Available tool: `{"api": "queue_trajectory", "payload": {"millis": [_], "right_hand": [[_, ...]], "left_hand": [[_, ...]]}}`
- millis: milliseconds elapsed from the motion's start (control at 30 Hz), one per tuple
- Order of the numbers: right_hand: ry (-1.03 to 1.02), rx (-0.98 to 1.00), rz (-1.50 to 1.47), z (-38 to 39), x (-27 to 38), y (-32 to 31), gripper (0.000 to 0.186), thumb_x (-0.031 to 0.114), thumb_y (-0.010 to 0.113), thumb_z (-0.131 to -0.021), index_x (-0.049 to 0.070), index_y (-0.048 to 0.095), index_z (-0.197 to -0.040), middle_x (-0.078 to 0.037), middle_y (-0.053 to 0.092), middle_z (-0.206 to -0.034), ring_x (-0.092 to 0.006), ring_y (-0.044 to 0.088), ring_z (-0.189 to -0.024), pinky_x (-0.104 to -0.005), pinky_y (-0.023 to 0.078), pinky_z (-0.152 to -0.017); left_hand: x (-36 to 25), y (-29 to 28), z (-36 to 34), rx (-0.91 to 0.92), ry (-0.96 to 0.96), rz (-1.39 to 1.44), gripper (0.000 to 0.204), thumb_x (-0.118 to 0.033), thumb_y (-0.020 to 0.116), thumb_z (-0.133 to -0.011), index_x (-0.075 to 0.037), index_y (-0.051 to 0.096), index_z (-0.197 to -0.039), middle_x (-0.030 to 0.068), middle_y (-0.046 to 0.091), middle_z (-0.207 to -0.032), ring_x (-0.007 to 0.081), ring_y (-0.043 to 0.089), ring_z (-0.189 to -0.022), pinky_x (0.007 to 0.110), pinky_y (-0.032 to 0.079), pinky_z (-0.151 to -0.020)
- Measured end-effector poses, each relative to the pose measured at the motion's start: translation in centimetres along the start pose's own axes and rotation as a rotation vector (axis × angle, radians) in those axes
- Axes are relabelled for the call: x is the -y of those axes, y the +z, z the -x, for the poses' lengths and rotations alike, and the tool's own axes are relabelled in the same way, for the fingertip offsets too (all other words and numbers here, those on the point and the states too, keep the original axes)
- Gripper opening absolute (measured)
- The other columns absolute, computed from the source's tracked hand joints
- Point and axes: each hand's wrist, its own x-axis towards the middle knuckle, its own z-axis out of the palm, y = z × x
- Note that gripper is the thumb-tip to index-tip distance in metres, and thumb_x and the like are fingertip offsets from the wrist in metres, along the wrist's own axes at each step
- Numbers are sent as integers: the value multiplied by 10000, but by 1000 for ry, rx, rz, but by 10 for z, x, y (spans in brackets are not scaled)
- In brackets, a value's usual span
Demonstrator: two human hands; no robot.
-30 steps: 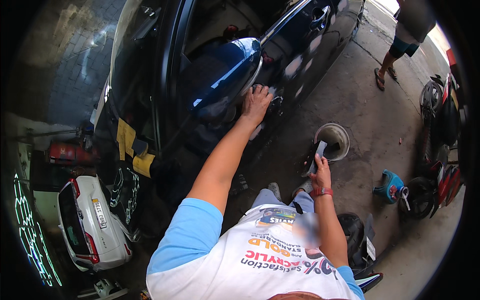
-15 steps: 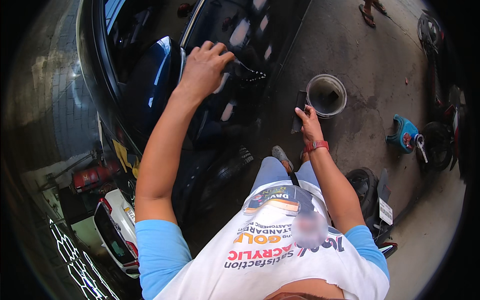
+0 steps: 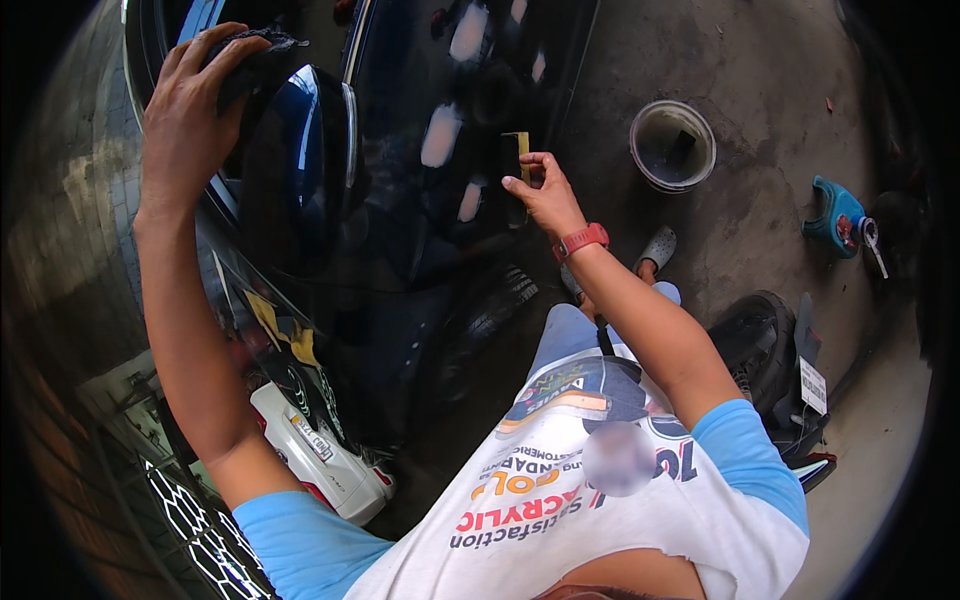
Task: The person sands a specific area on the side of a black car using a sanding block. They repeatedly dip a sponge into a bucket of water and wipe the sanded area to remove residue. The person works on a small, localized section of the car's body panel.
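Note:
My left hand (image 3: 190, 115) is raised at the upper left, its fingers closed round a dark, crumpled rag (image 3: 262, 42) beside the car window. Below the rag is the dark blue side mirror (image 3: 300, 150). My right hand (image 3: 550, 195) grips a sanding block (image 3: 514, 150), dark on its face with a yellowish edge. The block is in front of a dark car door (image 3: 400, 110); whether it touches the paint I cannot tell. Pale oval patches, such as the large patch (image 3: 441, 136) and the lower patch (image 3: 470, 201), mark the door.
A round bucket (image 3: 673, 185) with a dark piece in it stands on the concrete to the right. Farther right is a blue plastic container (image 3: 832, 215). Motorcycle parts (image 3: 752, 345) stand close by my right arm. A white car (image 3: 320, 460) is at the lower left.
My left hand has moved left and up from the door past the mirror. My right hand has moved left, away from the bucket to the door, still holding the block. White drips no longer show.

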Motion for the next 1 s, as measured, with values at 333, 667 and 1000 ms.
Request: {"api": "queue_trajectory", "payload": {"millis": [333,667,1000], "right_hand": [[-13,-198,-6,13,-36,49,579,309,878,-868,34,623,-1310,-151,697,-1222,-267,689,-1135,-394,546,-989],[-175,-297,37,-5,-17,95,621,402,846,-876,62,599,-1334,-195,710,-1279,-330,706,-1186,-423,551,-1019],[-475,-455,405,-56,-8,144,612,334,800,-880,151,607,-1431,-177,597,-1472,-370,605,-1352,-464,480,-1167]], "left_hand": [[-48,42,-3,195,236,50,365,-227,876,-856,-105,779,-1186,85,743,-1097,314,741,-1037,460,584,-973],[80,35,32,-59,-62,83,463,-338,802,-952,-198,710,-1384,63,726,-1320,316,691,-1262,486,541,-1073],[186,155,95,-471,-458,91,606,-548,788,-934,-117,727,-1356,153,703,-1342,356,662,-1278,463,503,-1093]]}}
